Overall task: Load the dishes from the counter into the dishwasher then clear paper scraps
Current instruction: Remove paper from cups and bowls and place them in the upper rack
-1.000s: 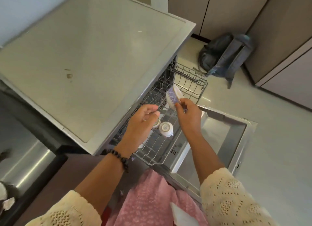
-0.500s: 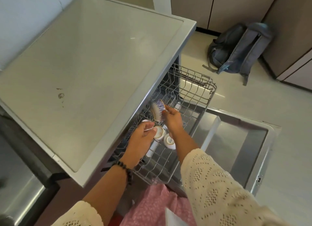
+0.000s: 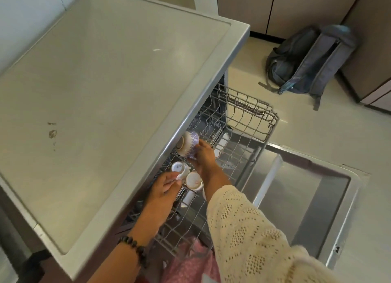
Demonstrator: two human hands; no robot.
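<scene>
Bowl [image 3: 188,144] tilted in right hand [image 3: 204,156]

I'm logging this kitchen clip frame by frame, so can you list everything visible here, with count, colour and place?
Counter: one, pale grey-beige with brown stains, upper left.
Dishwasher rack: one, grey wire, pulled out under the counter edge.
Dishwasher door: one, steel, lying open at right.
Patterned bowl: one, white with purple pattern, tilted in the rack by the counter edge.
White cups: two, upside down in the rack, side by side.
Backpack: one, grey-blue, on the floor against the cabinets.
Left hand: beaded bracelet on the wrist, fingers pinching a cup's handle.
Right hand: cream knit sleeve, holding the patterned bowl.
</scene>
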